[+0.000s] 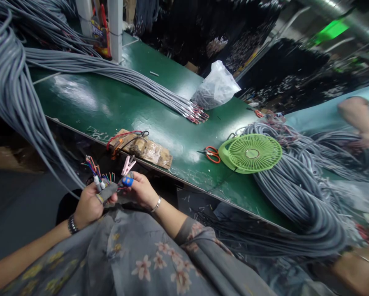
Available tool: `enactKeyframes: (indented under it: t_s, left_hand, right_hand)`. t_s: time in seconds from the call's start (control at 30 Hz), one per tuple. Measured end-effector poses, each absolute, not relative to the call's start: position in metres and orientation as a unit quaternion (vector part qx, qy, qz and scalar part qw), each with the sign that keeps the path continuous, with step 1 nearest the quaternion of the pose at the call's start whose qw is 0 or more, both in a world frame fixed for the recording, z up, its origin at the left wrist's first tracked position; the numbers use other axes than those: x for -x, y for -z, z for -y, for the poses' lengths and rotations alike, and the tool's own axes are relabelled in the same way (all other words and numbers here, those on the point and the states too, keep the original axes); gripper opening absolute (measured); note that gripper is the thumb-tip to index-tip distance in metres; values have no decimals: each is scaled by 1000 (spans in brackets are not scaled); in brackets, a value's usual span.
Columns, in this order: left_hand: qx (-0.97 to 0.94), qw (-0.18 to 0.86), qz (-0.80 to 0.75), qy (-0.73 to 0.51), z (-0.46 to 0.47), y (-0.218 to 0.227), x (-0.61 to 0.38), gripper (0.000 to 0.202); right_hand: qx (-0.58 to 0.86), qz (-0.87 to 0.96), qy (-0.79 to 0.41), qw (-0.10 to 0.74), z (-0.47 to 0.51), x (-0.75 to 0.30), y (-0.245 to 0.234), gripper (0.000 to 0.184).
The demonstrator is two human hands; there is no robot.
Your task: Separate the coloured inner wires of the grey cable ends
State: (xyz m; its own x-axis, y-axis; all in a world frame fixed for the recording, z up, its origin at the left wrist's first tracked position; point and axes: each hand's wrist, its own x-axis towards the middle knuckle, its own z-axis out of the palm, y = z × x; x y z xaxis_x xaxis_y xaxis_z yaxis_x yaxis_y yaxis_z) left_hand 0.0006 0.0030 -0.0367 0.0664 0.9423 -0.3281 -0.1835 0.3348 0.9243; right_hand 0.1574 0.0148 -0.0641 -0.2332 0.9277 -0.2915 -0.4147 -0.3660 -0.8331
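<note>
My left hand [90, 205] is closed around grey cables, with a grey wrap on the finger. Their stripped ends [93, 168] fan out above it in thin orange, blue, red and green wires. White sleeves show just below these wires. Close beside it, my right hand [142, 191] has its thumb and fingers pinched together, with blue tape [128, 181] on one digit. Thin wires lie near the pinch, but what it grips is hidden. A pink clothes peg [128, 165] sticks up right above the right fingers.
On the green table [178, 144] lie a taped wooden block [153, 154], orange-handled scissors [212, 154], a green fan [252, 154] and a cable bundle [135, 82]. A plastic bag [216, 88] stands behind. Coiled cables [298, 193] and another person's hand [367, 133] are at right.
</note>
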Motion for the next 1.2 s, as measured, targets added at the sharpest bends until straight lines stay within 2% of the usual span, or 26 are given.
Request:
enactKeyframes:
  t_s: [0.17,0.27,0.43,0.6,0.77,0.9,1.2]
  left_hand:
    - [-329,639,-497,-487,-9,27,-5,24]
    - [-334,645,-486,-486,-12,24,-7,22]
    - [-344,659,-471,-475,-15,25,-8,20]
    - [-356,658,-481,-456,-17,27,-12,30]
    - [-373,643,-496,-448,-17,31,-15,38]
    - [-382,640,-497,-445,-16,35,-15,41]
    - [-402,636,-482,-448,-11,28,-10,41]
  right_hand:
    - [421,222,-744,470,-33,-165,68,54]
    - [419,248,-744,459,-43,-166,66,57]
    - [414,309,-680,520,-48,-160,68,65]
    - [394,259,-723,505,-50,-155,69,62]
    - [386,206,-724,533,-51,-152,63,49]
    - [389,184,-724,538,-50,-149,58,47]
    - [399,143,-757,497,-47,-150,49,56]
